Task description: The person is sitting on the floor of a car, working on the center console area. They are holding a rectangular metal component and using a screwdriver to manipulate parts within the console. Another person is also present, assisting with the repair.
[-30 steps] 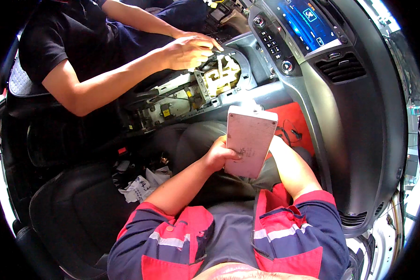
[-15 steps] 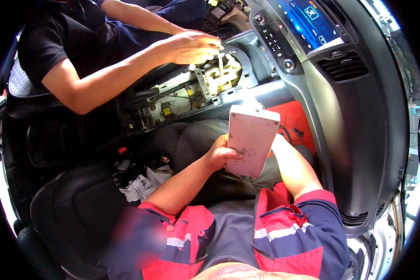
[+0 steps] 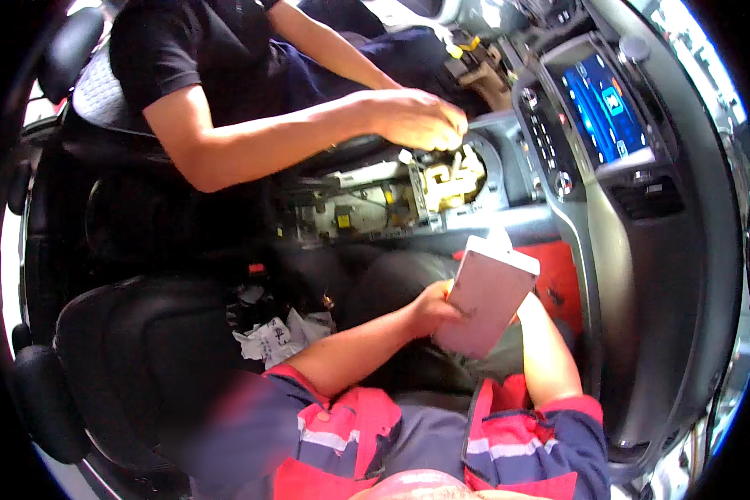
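Observation:
A flat, pale rectangular box is held tilted above my lap, its broad back facing me. Bright light shows at its far end. My left hand grips its left edge, thumb on the broad face and fingers behind. My right hand is mostly hidden behind the right edge; its fingers do not show. Beyond the box is a stripped centre console, with a cream shifter mechanism brightly lit. Another person's hand is closed at the top of that mechanism; what it holds is too small to make out.
A dashboard with a lit screen runs along the right. A red sheet lies in the footwell. White crumpled paper or plastic sits beside the black seat. The other person's forearm reaches across the console.
My view has shifted, so the scene sits farther right and lower. The box leans more to the right in the picture, still in my left hand. The other person's hand remains at the shifter mechanism.

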Demonstrator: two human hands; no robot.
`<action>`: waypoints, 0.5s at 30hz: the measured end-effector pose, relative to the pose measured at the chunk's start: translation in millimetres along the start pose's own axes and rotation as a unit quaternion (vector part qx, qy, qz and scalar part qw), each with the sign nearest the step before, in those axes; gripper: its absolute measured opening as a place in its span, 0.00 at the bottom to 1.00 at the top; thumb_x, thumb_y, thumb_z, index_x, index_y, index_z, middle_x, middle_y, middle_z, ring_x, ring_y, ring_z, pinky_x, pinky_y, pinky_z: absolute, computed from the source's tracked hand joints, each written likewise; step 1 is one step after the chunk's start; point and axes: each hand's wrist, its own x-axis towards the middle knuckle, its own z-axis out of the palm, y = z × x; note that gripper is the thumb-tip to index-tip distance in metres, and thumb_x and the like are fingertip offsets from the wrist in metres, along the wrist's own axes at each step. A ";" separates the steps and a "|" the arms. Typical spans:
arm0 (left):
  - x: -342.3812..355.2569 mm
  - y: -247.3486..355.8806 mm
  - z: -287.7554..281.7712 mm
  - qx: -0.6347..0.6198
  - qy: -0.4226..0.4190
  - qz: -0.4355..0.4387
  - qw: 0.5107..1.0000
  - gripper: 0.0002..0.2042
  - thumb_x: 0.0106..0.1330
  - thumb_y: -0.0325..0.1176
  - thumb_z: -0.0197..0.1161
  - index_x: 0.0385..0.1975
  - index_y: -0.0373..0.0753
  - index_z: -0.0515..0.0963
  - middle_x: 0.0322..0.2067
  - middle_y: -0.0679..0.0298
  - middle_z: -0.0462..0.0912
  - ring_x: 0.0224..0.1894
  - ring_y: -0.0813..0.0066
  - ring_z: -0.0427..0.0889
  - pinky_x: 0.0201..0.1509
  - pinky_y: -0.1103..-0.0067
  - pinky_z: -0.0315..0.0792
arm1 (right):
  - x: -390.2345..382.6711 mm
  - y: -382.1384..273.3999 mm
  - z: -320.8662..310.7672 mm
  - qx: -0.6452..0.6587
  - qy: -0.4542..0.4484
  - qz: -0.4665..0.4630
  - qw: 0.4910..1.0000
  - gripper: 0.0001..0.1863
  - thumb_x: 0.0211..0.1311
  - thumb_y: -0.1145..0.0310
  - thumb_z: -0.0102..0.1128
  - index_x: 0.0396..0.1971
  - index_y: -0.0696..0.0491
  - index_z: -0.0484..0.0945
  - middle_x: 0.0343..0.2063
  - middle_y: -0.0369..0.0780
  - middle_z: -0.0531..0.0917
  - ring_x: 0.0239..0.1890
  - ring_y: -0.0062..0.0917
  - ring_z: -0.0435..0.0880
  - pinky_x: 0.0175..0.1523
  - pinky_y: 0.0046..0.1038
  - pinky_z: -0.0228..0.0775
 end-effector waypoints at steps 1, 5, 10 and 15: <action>-2.3 5.3 3.5 0.014 0.007 0.001 1.000 0.23 0.44 0.20 0.61 0.47 0.31 0.76 0.42 0.62 0.82 0.46 0.71 0.79 0.54 0.75 0.70 | -3.2 -4.0 1.9 0.038 -0.011 -0.003 0.999 0.43 0.58 0.43 0.58 0.65 0.55 0.59 0.62 0.43 0.68 0.63 0.35 0.66 0.66 0.42 0.57; -7.9 9.4 5.1 -0.015 -0.004 -0.028 1.000 0.26 0.42 0.23 0.62 0.48 0.30 0.76 0.44 0.60 0.82 0.47 0.68 0.79 0.55 0.73 0.70 | -20.8 -9.0 13.4 0.186 -0.027 -0.013 0.982 0.44 0.58 0.42 0.59 0.66 0.55 0.58 0.62 0.43 0.67 0.64 0.35 0.65 0.67 0.42 0.56; -6.5 14.1 8.9 0.049 -0.047 -0.028 0.997 0.23 0.47 0.23 0.63 0.47 0.31 0.76 0.43 0.63 0.81 0.47 0.73 0.78 0.54 0.75 0.70 | -58.3 -3.4 44.6 0.365 0.032 -0.046 0.929 0.45 0.57 0.40 0.59 0.66 0.55 0.58 0.63 0.43 0.66 0.65 0.36 0.64 0.67 0.43 0.55; -15.6 5.7 14.7 0.130 0.026 0.011 0.991 0.19 0.54 0.27 0.66 0.47 0.31 0.76 0.42 0.65 0.81 0.46 0.77 0.77 0.53 0.75 0.71 | -74.5 -20.8 61.3 0.391 0.115 -0.063 0.911 0.49 0.55 0.36 0.58 0.66 0.56 0.57 0.64 0.44 0.65 0.67 0.37 0.61 0.70 0.43 0.51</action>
